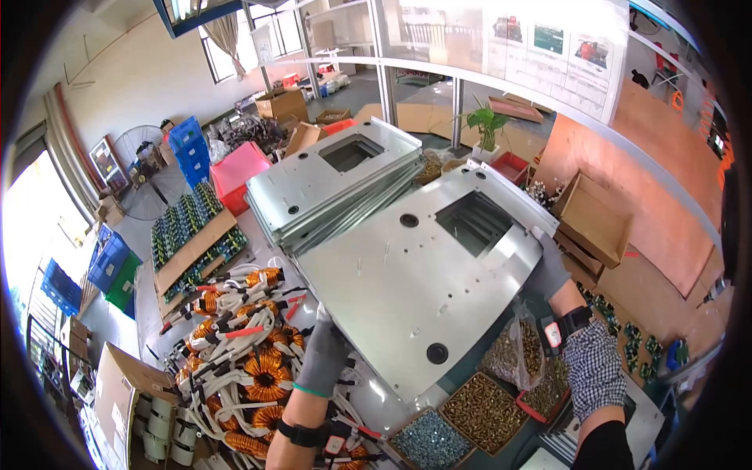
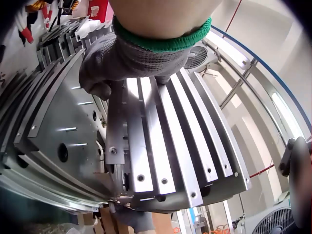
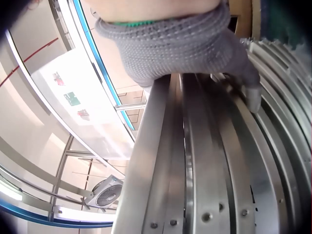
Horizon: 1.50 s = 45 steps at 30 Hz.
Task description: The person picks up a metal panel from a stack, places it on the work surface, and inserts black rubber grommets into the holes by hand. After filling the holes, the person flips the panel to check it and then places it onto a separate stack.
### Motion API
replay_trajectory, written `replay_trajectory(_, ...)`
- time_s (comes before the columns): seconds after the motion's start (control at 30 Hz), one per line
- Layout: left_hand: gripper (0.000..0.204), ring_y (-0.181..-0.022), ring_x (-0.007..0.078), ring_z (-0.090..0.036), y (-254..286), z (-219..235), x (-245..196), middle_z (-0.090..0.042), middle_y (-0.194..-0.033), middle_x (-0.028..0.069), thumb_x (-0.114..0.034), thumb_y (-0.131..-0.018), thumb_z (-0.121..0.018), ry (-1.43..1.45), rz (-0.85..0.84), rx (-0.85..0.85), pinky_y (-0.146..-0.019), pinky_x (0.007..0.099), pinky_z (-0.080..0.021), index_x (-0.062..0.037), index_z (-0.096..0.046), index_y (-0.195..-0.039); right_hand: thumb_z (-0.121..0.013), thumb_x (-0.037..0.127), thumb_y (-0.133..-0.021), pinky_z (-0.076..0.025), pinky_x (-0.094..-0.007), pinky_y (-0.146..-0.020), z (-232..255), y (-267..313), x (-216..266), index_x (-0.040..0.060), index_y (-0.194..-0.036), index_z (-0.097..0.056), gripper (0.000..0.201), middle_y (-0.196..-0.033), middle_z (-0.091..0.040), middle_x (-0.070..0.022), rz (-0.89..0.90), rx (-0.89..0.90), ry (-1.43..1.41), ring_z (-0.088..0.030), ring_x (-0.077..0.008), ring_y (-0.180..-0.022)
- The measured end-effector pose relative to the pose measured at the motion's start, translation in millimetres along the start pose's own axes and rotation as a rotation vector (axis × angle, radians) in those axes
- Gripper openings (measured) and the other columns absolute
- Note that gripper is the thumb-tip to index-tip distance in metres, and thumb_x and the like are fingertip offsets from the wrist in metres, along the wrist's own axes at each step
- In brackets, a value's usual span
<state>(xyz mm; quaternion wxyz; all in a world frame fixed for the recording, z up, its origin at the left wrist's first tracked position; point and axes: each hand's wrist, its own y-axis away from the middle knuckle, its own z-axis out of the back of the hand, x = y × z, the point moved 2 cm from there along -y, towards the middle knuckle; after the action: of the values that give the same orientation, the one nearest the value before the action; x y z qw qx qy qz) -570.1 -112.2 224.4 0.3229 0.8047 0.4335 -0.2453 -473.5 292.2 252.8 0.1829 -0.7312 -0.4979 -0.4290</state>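
Between my two gloved hands is a stack of silvery sheet-metal panels [image 1: 392,290], tilted, its top one pierced by a rectangular cutout and round holes. My left hand [image 1: 325,352] grips the stack's left edge, fingers curled round the bent flanges [image 2: 165,141] in the left wrist view. On the opposite edge, near the cutout, my right hand [image 1: 546,266] holds the same panels, its fingers over the flanges [image 3: 195,146] in the right wrist view. Another pile of similar panels [image 1: 313,172] lies right behind, overlapped by the held ones in the head view.
Copper-wound coils [image 1: 266,376] with white leads crowd the left. In front stand boxes of brass-coloured fasteners [image 1: 484,411] and bluish fasteners [image 1: 432,442], beside a plastic bag [image 1: 513,352] of small parts. An open cardboard box [image 1: 591,219] and a potted plant [image 1: 486,129] are at the right rear.
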Motion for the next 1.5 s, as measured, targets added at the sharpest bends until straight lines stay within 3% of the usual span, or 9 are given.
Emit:
replay_trajectory(0.17,0.044,-0.110,0.0233,-0.058,8.3,-29.9,-10.2,-0.060,-0.120,0.0092,-0.037,-0.096,-0.054,0.166,-0.022,0.293,-0.096,0.0390,-0.047,-0.0066,-0.051,-0.128,-0.053,0.031,-0.092,-0.047,-0.0433,-0.098,-19.6,10.8,3.9,0.0054,-0.130,-0.050,0.046,-0.124,-0.058,-0.0123,0.054,0.087,-0.091,-0.057,-0.0288,-0.114)
replay_trajectory(0.4,0.069,-0.117,0.0237,-0.054,0.0,23.1,27.9,-0.056,-0.127,0.0096,-0.038,-0.079,-0.073,0.064,0.174,0.439,-0.101,0.0389,-0.043,-0.0047,-0.046,-0.133,-0.052,0.038,-0.093,-0.047,-0.0412,-0.098,-29.2,25.2,-22.6,0.0057,-0.132,-0.049,0.051,-0.126,-0.057,-0.0132,0.091,0.092,-0.127,-0.057,-0.0286,-0.114)
replay_trajectory(0.83,0.084,-0.116,0.0240,-0.054,21.1,11.2,-21.2,-0.052,-0.127,0.0127,-0.017,-0.070,-0.076,-0.028,0.021,0.372,-0.095,0.0367,-0.048,0.0006,-0.034,-0.140,-0.047,0.044,-0.090,-0.042,-0.0393,-0.104,-100.6,52.5,-19.7,0.0074,-0.144,-0.035,0.067,-0.140,-0.047,-0.0127,0.263,0.187,-0.079,-0.049,-0.0267,-0.125)
replay_trajectory(1.07,0.039,-0.087,0.0208,-0.065,-33.0,-13.4,-140.5,-0.064,-0.088,0.0057,-0.013,-0.077,-0.065,0.000,-0.087,0.333,-0.084,0.0370,-0.053,-0.0021,-0.056,-0.114,-0.057,0.032,-0.085,-0.047,-0.0432,-0.098,-171.4,-56.7,26.4,0.0045,-0.127,-0.051,0.051,-0.120,-0.060,-0.0130,0.330,0.357,-0.096,-0.060,-0.0287,-0.109)
replay_trajectory(1.23,0.037,-0.091,0.0224,-0.065,-129.9,-22.5,-242.5,-0.065,-0.108,0.0093,-0.024,-0.085,-0.064,-0.199,-0.266,0.520,-0.083,0.0377,-0.053,-0.0039,-0.057,-0.115,-0.061,0.034,-0.081,-0.042,-0.0506,-0.102,-248.2,-179.3,16.7,0.0119,-0.127,-0.051,0.052,-0.125,-0.056,-0.0112,0.086,0.530,-0.363,-0.053,-0.0315,-0.117)
replay_trajectory(1.27,0.041,-0.089,0.0216,-0.065,-147.9,-17.5,-256.7,-0.064,-0.110,0.0088,-0.028,-0.086,-0.065,-0.257,-0.305,0.488,-0.081,0.0362,-0.053,-0.0049,-0.055,-0.118,-0.063,0.039,-0.081,-0.040,-0.0507,-0.101,-259.9,-193.5,8.5,0.0113,-0.129,-0.050,0.057,-0.130,-0.052,-0.0119,0.046,0.331,-0.408,-0.048,-0.0316,-0.123)
replay_trajectory(1.33,0.051,-0.106,0.0197,-0.061,-177.1,15.0,-290.9,-0.059,-0.126,0.0082,-0.040,-0.089,-0.062,-0.748,-0.449,-0.021,-0.092,0.0355,-0.049,-0.0081,-0.053,-0.127,-0.060,0.050,-0.083,-0.029,-0.0570,-0.106,-255.3,-241.8,-9.5,0.0164,-0.132,-0.048,0.061,-0.135,-0.050,-0.0112,0.135,-0.072,0.062,-0.042,-0.0323,-0.128)
replay_trajectory(1.37,0.053,-0.126,0.0202,-0.048,-168.2,1.4,-291.2,-0.046,-0.141,0.0116,-0.041,-0.098,-0.048,-0.656,-0.578,-0.246,-0.103,0.0361,-0.041,-0.0116,-0.040,-0.141,-0.062,0.051,-0.081,-0.029,-0.0579,-0.104,-250.8,-262.7,-13.8,0.0188,-0.134,-0.046,0.064,-0.140,-0.044,-0.0113,0.168,-0.019,0.167,-0.039,-0.0321,-0.131)
replay_trajectory(1.5,0.061,-0.142,0.0219,-0.021,-198.5,-31.2,-255.9,-0.025,-0.154,0.0099,-0.042,-0.101,-0.035,-0.778,-0.662,0.352,-0.115,0.0378,-0.017,-0.0061,-0.023,-0.149,-0.067,0.041,-0.074,-0.032,-0.0559,-0.100,-247.9,-300.3,-34.9,0.0207,-0.144,-0.036,0.079,-0.147,-0.035,-0.0124,0.287,-0.197,0.612,-0.034,-0.0315,-0.133)
